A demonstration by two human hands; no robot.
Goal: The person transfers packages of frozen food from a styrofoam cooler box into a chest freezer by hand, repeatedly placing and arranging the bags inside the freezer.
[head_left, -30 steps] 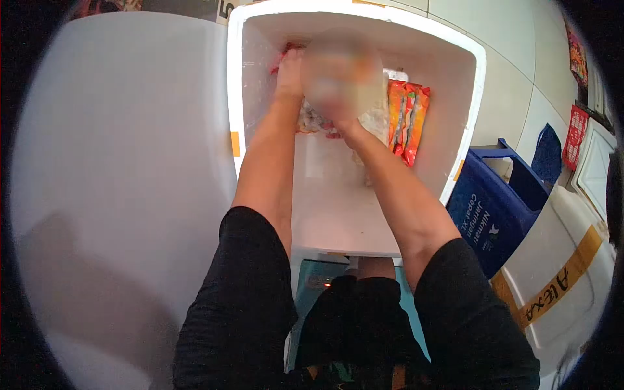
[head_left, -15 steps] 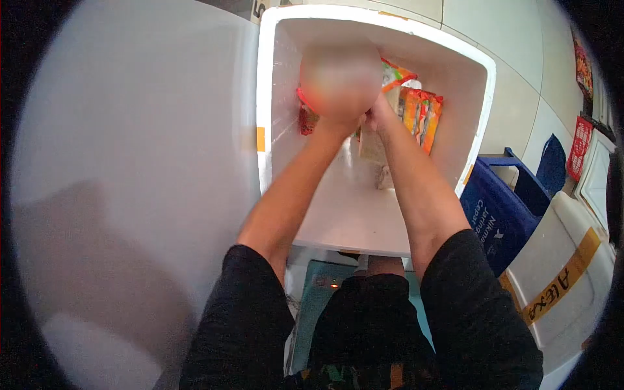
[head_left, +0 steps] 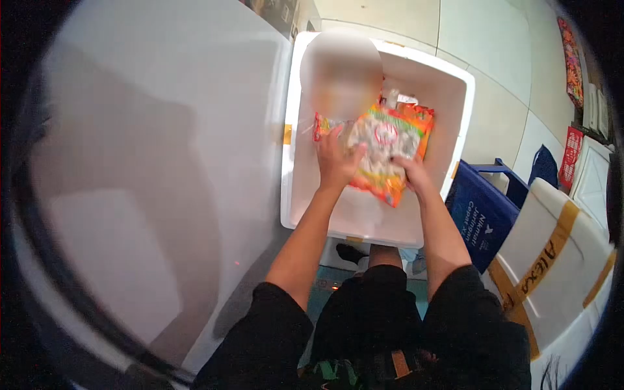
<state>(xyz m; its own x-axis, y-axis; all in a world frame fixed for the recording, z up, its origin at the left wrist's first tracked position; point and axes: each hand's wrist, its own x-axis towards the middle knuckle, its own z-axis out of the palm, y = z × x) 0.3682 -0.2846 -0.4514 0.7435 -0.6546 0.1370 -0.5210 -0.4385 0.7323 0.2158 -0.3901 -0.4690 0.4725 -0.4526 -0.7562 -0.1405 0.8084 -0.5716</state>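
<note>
A clear plastic bag of pale food pieces with orange, green and yellow print (head_left: 387,146) is tilted inside the white foam box (head_left: 286,188). My right hand (head_left: 414,174) grips its lower right edge, thumb on top and the other fingers mostly hidden. At the bag's left side, my left hand (head_left: 337,161) has its fingers spread, with the thumb against the bag. Those fingertips reach a red-edged packet (head_left: 318,127), partly covered by a blurred patch. Orange packets (head_left: 426,117) lie behind the bag along the box's right side.
A large pale grey surface (head_left: 143,162) rises close on the left. To the right stand a blue crate (head_left: 481,211) and a white foam lid or box with brown tape (head_left: 546,253). Tiled floor (head_left: 481,104) extends beyond the box.
The printed bag has come into plain view between my hands. My hands have drawn back toward me and apart from where they were together deeper in the box. The view has shifted.
</note>
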